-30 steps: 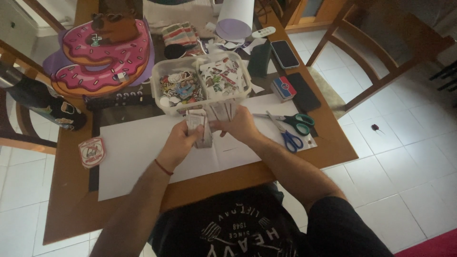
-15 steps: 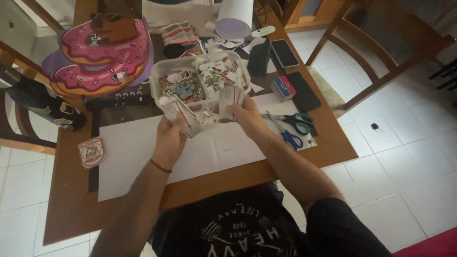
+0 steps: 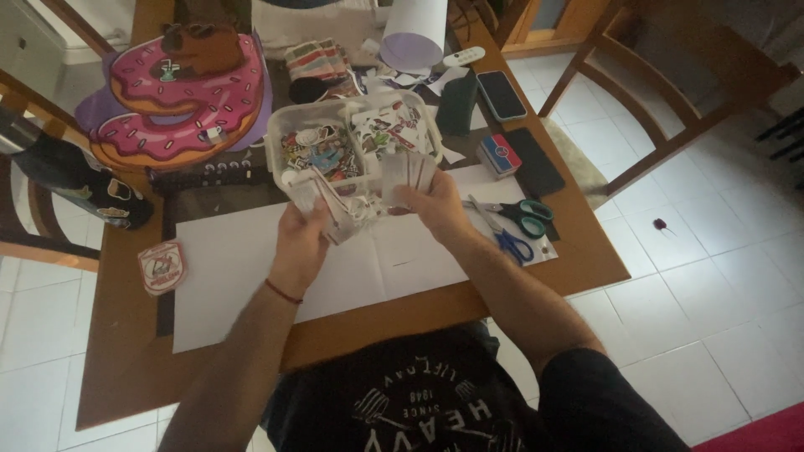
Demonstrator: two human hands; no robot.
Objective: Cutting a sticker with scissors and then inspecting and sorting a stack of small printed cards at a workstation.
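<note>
Overhead, left hand grips a small stack of cards while right hand pinches a fanned few, hands apart, the clear sticker box at twelve o'clock, scissors at three.

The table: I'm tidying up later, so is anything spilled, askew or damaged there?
Nothing looks spilled or broken. The table is crowded, though: paper scraps lie loose behind the clear plastic container, and two pairs of scissors lie crossed on the white sheet. Both the left hand and the right hand hold small stacks of stickers.
</note>
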